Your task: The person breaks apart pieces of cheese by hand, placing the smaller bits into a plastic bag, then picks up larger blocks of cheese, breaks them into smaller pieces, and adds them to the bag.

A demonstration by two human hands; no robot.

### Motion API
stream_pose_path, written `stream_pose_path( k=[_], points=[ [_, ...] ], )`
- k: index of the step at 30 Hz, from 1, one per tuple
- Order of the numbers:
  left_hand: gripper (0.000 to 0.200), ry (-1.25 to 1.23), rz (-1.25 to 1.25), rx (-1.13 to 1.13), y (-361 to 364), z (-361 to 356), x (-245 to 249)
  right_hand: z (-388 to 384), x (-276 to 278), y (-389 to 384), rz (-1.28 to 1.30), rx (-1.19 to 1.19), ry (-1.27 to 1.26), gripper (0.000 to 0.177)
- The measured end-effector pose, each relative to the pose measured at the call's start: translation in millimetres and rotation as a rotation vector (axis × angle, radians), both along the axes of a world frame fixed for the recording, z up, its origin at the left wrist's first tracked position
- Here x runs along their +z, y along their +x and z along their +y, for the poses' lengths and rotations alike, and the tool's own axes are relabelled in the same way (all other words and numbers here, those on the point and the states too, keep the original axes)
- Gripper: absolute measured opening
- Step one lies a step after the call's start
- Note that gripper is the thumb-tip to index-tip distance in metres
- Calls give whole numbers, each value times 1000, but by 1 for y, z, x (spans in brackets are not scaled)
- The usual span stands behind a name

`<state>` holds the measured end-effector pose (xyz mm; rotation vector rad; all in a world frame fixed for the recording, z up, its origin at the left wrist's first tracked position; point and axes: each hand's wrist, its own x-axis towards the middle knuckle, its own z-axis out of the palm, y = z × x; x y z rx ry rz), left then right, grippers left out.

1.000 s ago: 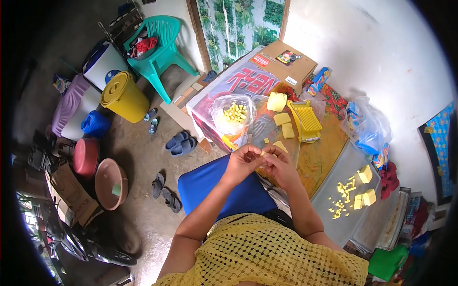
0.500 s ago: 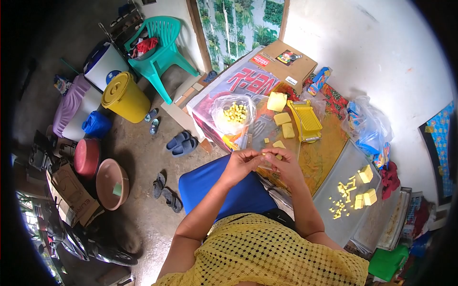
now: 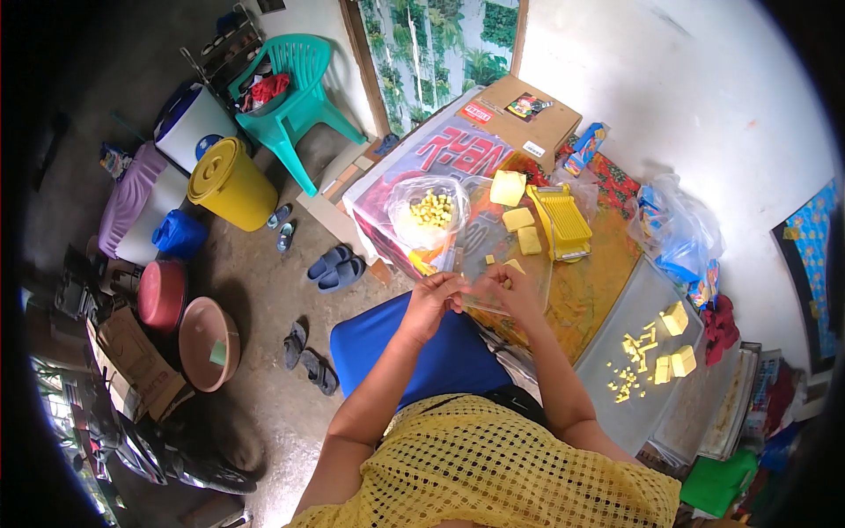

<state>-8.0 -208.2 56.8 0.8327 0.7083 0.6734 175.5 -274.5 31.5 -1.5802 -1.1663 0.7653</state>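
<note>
Near the front edge of a clear board (image 3: 539,283), my left hand (image 3: 433,304) has its fingers curled together; what they hold, if anything, is too small to see. Beside it on the right, my right hand (image 3: 513,295) is blurred, its fingers bent over the board near small yellow pieces (image 3: 490,260). Beyond the hands lie yellow blocks (image 3: 518,220) and a yellow slotted slicer (image 3: 563,222). A clear bag-lined bowl (image 3: 429,211) of yellow cubes stands to the left.
A grey tray (image 3: 598,374) on the right carries yellow sticks, bits and blocks. A cardboard box (image 3: 519,114) and plastic bag (image 3: 673,224) lie farther back. A blue seat (image 3: 422,352) is below my hands. Slippers (image 3: 334,268) and a yellow bucket (image 3: 233,185) stand on the floor.
My hands, together before, have moved apart slightly, the left one shifting left and lower. The bowl and slicer keep their places on the table.
</note>
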Motion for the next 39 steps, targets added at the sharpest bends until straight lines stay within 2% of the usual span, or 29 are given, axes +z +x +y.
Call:
stream_pose_path(
  k=[2, 6, 9, 12, 15, 18, 21, 24, 26, 27, 29, 31, 34, 37, 38, 39],
  points=[
    [16, -40, -7, 12, -2, 2, -6, 1, -16, -1, -53, 3, -63, 16],
    [19, -52, -4, 17, -6, 2, -12, 1, -8, -6, -147, 63, -176, 13],
    [21, -56, -21, 20, -5, 2, -11, 7, -30, -3, -211, -46, -97, 14],
    [23, -54, -21, 11, -5, 4, -10, 6, -30, -1, 75, -110, -63, 17],
    [22, -64, -40, 18, -2, 4, -6, 6, -39, 13, 585, -34, -232, 22],
    [20, -58, -26, 12, 0, 4, -10, 1, -27, 14, -1, -19, -212, 23],
    [19, -46, 1, -2, 1, 4, -16, -5, 15, -4, -291, 85, -247, 21],
    [18, -54, 7, -5, -1, 3, -14, 11, -18, 0, -261, 157, -197, 18],
    [18, -66, 8, 8, -3, 2, -12, 35, -27, 3, -369, 129, -128, 17],
    [18, -74, 9, 21, -3, 2, -12, 49, -26, 3, -422, 113, -94, 16],
    [18, -84, 5, 30, -4, 2, -14, 81, -15, -5, -365, 40, 100, 15],
    [18, -89, -6, 30, -4, 4, -20, 113, 7, -9, -373, 70, 163, 17],
    [18, -82, -4, 40, -5, 4, -16, 149, 21, -14, -339, 127, 40, 24],
    [19, -67, -11, 49, -7, 6, -15, 166, 14, -11, -291, 124, 39, 26],
    [18, -73, -8, 62, -8, 6, -14, 170, 7, -9, -240, 136, 71, 28],
    [18, -79, -5, 73, -9, 7, -14, 167, 5, -6, -26, 137, 27, 29]
  ],
)
